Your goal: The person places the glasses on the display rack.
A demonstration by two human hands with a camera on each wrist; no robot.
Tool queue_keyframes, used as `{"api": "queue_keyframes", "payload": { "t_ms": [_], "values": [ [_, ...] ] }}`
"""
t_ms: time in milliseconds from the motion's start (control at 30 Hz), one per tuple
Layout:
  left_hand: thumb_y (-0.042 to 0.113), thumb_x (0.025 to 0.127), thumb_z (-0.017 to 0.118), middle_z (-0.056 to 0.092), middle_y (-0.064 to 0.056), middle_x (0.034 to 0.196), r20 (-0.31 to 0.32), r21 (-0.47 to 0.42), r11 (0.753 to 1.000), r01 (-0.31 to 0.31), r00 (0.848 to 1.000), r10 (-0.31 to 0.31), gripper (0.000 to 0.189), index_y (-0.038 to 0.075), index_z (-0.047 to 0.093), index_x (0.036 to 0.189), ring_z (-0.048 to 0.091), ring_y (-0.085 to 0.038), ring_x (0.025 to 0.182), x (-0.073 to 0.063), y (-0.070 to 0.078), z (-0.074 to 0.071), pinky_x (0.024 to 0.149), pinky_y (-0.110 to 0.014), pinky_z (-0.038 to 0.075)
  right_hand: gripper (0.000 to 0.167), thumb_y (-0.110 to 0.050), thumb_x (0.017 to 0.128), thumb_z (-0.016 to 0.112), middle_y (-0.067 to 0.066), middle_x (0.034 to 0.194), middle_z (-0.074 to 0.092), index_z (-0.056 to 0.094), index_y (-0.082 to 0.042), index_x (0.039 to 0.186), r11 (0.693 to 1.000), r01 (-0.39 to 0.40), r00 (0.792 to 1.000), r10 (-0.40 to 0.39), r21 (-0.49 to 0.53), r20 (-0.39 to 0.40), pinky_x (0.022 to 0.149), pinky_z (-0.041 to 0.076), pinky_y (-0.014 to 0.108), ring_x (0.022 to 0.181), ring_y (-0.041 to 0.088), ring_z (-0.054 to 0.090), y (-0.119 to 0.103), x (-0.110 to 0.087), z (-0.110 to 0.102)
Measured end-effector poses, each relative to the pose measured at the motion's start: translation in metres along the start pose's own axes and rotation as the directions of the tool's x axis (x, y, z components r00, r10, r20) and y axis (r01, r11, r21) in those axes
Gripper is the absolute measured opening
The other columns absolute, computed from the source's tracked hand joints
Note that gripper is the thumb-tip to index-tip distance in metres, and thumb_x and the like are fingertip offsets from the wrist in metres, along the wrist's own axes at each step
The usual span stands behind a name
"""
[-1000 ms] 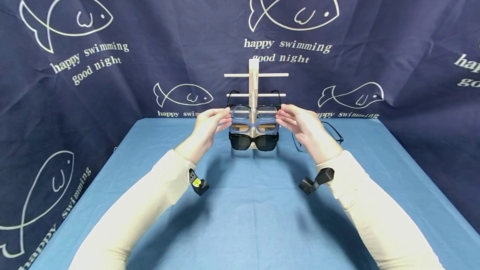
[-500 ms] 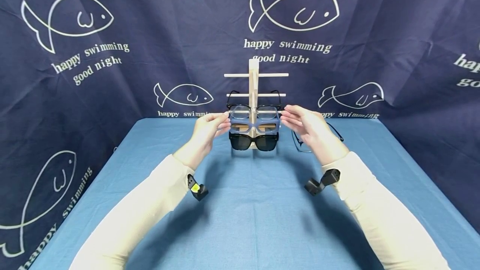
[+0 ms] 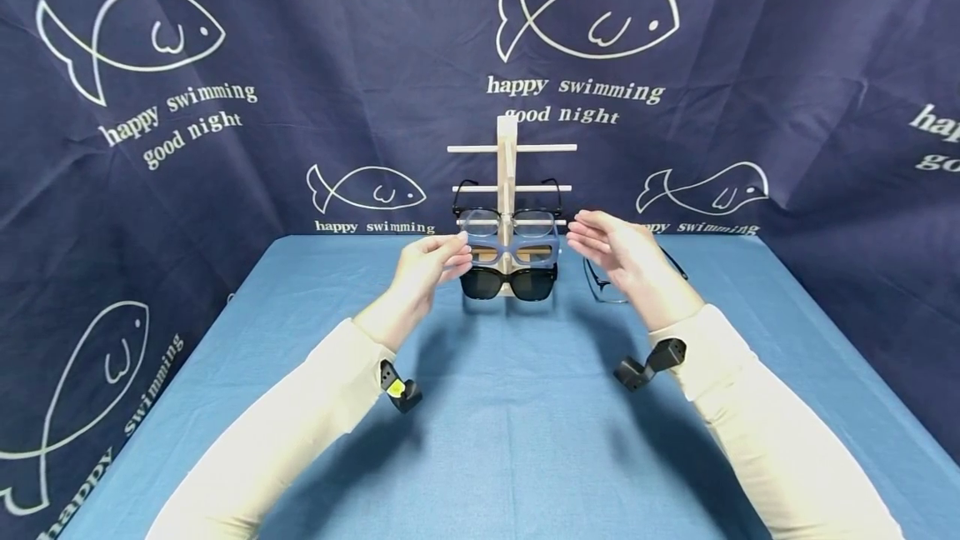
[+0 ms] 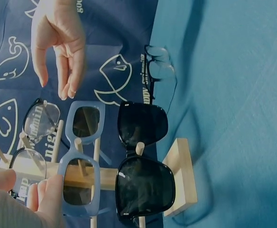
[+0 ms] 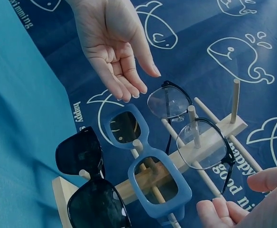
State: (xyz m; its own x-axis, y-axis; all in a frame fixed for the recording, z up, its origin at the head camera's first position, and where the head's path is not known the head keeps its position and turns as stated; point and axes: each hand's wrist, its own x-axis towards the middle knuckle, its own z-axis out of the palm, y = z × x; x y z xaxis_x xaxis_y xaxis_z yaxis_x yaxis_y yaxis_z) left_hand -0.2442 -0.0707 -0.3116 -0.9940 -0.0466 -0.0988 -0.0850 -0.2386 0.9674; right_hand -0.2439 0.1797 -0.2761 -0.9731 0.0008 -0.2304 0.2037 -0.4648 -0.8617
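A wooden display stand holds three pairs of eyewear, one above another. Clear glasses with black upper rims hang highest, blue-framed sunglasses below them, and black sunglasses lowest. My left hand is at the stand's left side, its fingertips overlapping the edge of the blue pair in the head view. The right wrist view shows that left hand with loosely bent fingers and nothing in them. My right hand is a little right of the stand, fingers relaxed and holding nothing.
Another pair of dark-framed glasses lies on the blue cloth-covered table, partly behind my right hand. Bare crossbars stick out both sides of the stand's upper part. A navy fish-print curtain stands behind.
Both hands have let go of the clear glasses, which stay on the stand. My right hand has drawn off to the right; my left hand has dropped slightly.
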Motion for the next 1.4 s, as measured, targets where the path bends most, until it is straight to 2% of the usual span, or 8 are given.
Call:
{"api": "queue_keyframes", "payload": {
  "t_ms": [267,433,533,700,867,1000,1200,1400],
  "values": [
    [0.008,0.091,0.067,0.068,-0.006,0.083,0.030,0.028,1.000,0.003,1.000,-0.004,0.028,-0.009,0.063,0.114,0.069,-0.015,0.079,-0.006,-0.005,0.007,0.088,-0.031,0.061,0.007,-0.005,0.095,0.056,0.004,0.077,0.072,0.061,-0.003,0.098,1.000,-0.014,1.000,0.015,-0.018,0.018,0.084,0.061,0.024,0.074,0.012,0.071,-0.002,0.000,-0.006],
    [0.004,0.093,0.063,0.070,-0.013,0.099,0.063,0.033,0.999,0.004,0.998,-0.007,0.029,-0.009,0.062,0.118,0.065,-0.036,0.108,-0.009,-0.009,0.016,0.091,-0.032,0.059,0.008,-0.006,0.095,0.056,0.003,0.076,0.072,0.063,-0.006,0.092,0.999,-0.034,0.999,0.035,-0.033,0.020,0.082,0.061,0.023,0.073,0.011,0.070,-0.006,0.001,-0.012],
    [0.003,0.093,0.061,0.067,-0.022,0.115,0.079,0.033,0.999,0.010,0.997,-0.013,0.029,-0.009,0.062,0.119,0.058,-0.041,0.118,-0.011,-0.009,0.021,0.092,-0.031,0.059,0.007,-0.007,0.096,0.056,0.003,0.076,0.072,0.063,-0.006,0.094,0.998,-0.038,0.999,0.039,-0.044,0.025,0.083,0.060,0.023,0.073,0.011,0.071,-0.009,0.002,-0.014],
    [0.003,0.093,0.062,0.064,-0.024,0.121,0.088,0.047,0.999,0.023,0.996,-0.027,0.028,-0.008,0.063,0.119,0.061,-0.037,0.115,-0.013,-0.010,0.029,0.093,-0.031,0.058,0.006,-0.008,0.095,0.058,0.003,0.077,0.073,0.063,-0.008,0.092,0.997,-0.048,0.999,0.049,-0.057,0.022,0.086,0.060,0.025,0.073,0.012,0.071,-0.013,0.003,-0.019],
    [0.003,0.091,0.065,0.068,-0.020,0.116,0.112,0.061,0.997,0.038,0.993,-0.045,0.028,-0.006,0.065,0.117,0.064,-0.035,0.111,-0.014,-0.014,0.036,0.092,-0.031,0.059,0.012,-0.008,0.095,0.059,0.003,0.074,0.073,0.065,-0.008,0.084,0.997,-0.063,0.998,0.063,-0.046,0.000,0.075,0.063,0.025,0.070,0.013,0.072,-0.015,0.005,-0.028],
    [0.005,0.090,0.067,0.067,-0.022,0.118,0.139,0.060,0.997,0.042,0.989,-0.050,0.029,-0.005,0.066,0.118,0.069,-0.027,0.100,-0.015,-0.017,0.043,0.092,-0.032,0.059,0.020,-0.009,0.096,0.058,0.004,0.073,0.072,0.067,-0.009,0.078,0.997,-0.068,0.998,0.069,-0.027,0.009,0.070,0.062,0.024,0.068,0.013,0.071,-0.017,0.006,-0.038],
    [0.007,0.091,0.067,0.065,-0.019,0.123,0.178,0.041,0.996,0.075,0.981,-0.082,0.032,-0.004,0.064,0.121,0.064,-0.033,0.113,-0.017,-0.021,0.054,0.091,-0.030,0.059,0.032,-0.009,0.098,0.053,0.003,0.071,0.072,0.070,-0.010,0.071,0.997,-0.074,0.996,0.076,-0.029,0.052,0.067,0.062,0.023,0.066,0.013,0.071,-0.019,0.009,-0.050],
    [0.009,0.091,0.067,0.065,-0.016,0.124,0.208,0.038,0.996,0.082,0.974,-0.088,0.033,-0.002,0.064,0.122,0.060,-0.034,0.118,-0.016,-0.024,0.064,0.091,-0.029,0.059,0.029,-0.011,0.097,0.054,0.003,0.072,0.072,0.069,-0.011,0.073,0.995,-0.088,0.996,0.089,-0.040,0.026,0.066,0.062,0.023,0.067,0.013,0.071,-0.021,0.009,-0.059]
  ]
}}
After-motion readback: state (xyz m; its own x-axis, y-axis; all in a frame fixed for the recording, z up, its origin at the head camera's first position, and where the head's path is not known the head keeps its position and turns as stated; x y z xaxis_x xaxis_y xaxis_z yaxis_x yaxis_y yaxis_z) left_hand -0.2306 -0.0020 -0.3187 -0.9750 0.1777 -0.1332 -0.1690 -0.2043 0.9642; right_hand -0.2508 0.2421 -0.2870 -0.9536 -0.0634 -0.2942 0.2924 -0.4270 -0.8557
